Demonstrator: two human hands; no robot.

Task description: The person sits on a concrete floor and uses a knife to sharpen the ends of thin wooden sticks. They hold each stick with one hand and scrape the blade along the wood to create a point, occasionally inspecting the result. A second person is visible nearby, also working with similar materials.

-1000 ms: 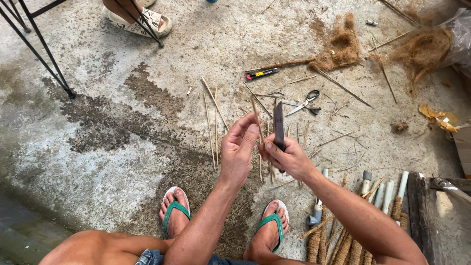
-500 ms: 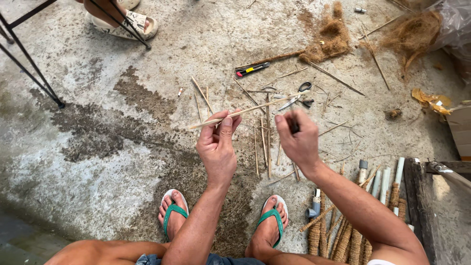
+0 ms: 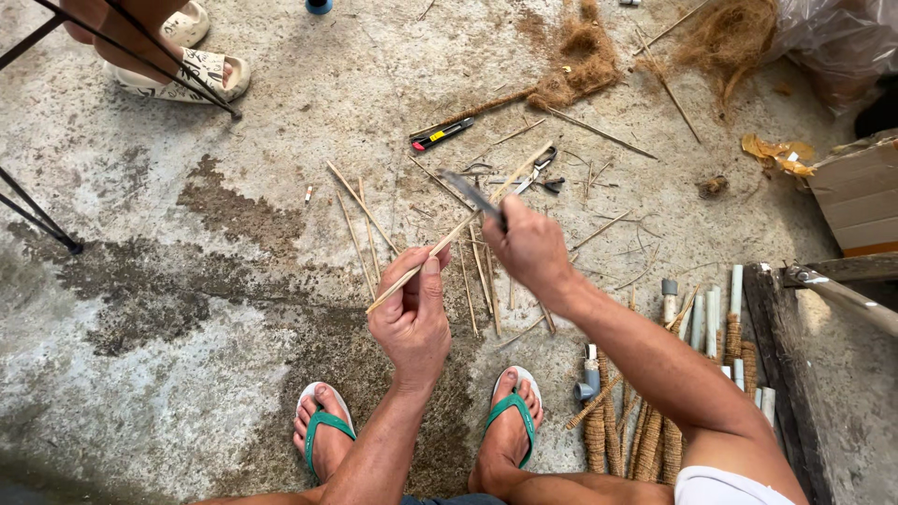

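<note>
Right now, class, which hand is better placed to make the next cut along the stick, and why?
The right hand: it grips the knife, whose blade lies against the stick. The left hand pinches the stick's lower part, so it probably just steadies it.

I am wearing green flip-flops with white soles: my left foot (image 3: 323,432) is showing at seven o'clock and my right foot (image 3: 510,425) at six, the green straps running in a V between my toes. My forearms are bare up to my left hand (image 3: 412,316) and my right hand (image 3: 531,245). At five o'clock a white hem (image 3: 725,486) of clothing is showing.
</note>
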